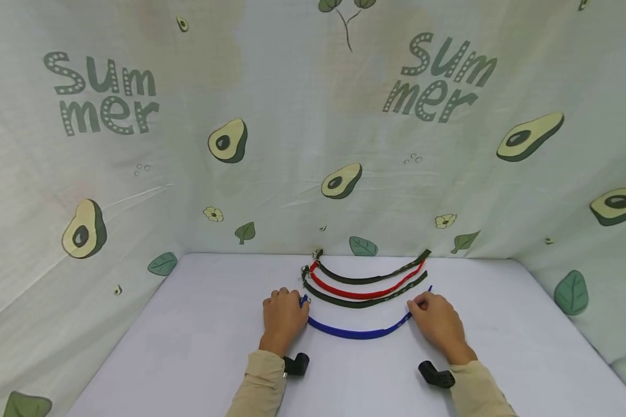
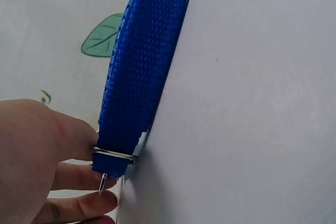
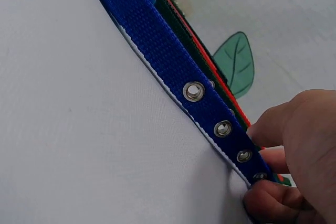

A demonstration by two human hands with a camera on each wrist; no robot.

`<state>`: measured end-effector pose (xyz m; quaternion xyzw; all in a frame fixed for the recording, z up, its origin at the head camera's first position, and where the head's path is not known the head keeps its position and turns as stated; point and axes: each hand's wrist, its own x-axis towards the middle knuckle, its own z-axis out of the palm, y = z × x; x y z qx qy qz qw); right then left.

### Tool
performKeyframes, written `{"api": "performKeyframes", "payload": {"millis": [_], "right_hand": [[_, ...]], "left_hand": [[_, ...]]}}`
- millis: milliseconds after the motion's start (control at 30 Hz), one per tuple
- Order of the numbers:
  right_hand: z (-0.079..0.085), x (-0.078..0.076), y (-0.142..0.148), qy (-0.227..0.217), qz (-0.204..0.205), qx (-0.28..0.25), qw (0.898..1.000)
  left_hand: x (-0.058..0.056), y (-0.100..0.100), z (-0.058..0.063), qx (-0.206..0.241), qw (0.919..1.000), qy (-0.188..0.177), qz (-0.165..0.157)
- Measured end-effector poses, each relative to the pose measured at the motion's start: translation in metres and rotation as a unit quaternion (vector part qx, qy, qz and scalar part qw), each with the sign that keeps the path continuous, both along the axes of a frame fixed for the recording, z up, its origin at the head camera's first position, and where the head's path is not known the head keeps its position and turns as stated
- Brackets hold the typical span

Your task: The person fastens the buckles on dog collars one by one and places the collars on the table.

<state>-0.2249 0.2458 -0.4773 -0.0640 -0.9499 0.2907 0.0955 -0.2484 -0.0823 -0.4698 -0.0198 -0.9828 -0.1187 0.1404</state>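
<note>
A blue strap [image 1: 357, 335] is held at its end toward the worktop's [image 1: 198, 336] left edge by the left hand [image 1: 284, 315] and pinched near its other end by the right hand [image 1: 439, 322]. Toward the far edge, a red strap [image 1: 362, 296] is flanked by two dark green straps [image 1: 356, 304], all bowed alike.

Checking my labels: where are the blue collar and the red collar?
Blue collar [image 1: 357, 335], head view, middle of its sagging band.
Red collar [image 1: 362, 296], head view, near the lowest part of its curve.
</note>
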Motion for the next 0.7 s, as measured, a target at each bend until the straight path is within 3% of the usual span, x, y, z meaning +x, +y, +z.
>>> {"api": "performKeyframes", "payload": {"millis": [133, 267, 333, 433, 500, 567, 700], "right_hand": [[0.001, 0.001, -0.001, 0.017, -0.008, -0.013, 1.000], [0.002, 0.001, -0.004, 0.059, -0.021, -0.043, 0.997], [0.003, 0.002, -0.007, 0.075, -0.025, -0.057, 0.995], [0.003, 0.003, -0.010, 0.081, -0.027, -0.083, 0.993], [0.004, 0.005, -0.012, 0.073, -0.028, -0.111, 0.991], [0.005, 0.007, -0.014, 0.064, -0.030, -0.146, 0.987], [0.008, 0.008, -0.022, 0.063, -0.036, -0.208, 0.975]], "left_hand": [[0.001, -0.003, 0.000, 0.008, 0.9991, 0.040, -0.011], [0.001, -0.004, 0.001, 0.099, 0.9933, 0.054, -0.023], [0.001, -0.004, 0.002, 0.168, 0.9846, 0.043, -0.025], [0.002, -0.003, 0.004, 0.261, 0.9648, 0.018, -0.021], [0.002, -0.002, 0.006, 0.322, 0.9463, 0.003, -0.023], [0.002, -0.002, 0.007, 0.392, 0.9193, -0.014, -0.036], [0.002, 0.000, 0.012, 0.535, 0.8390, -0.058, -0.079]]}}
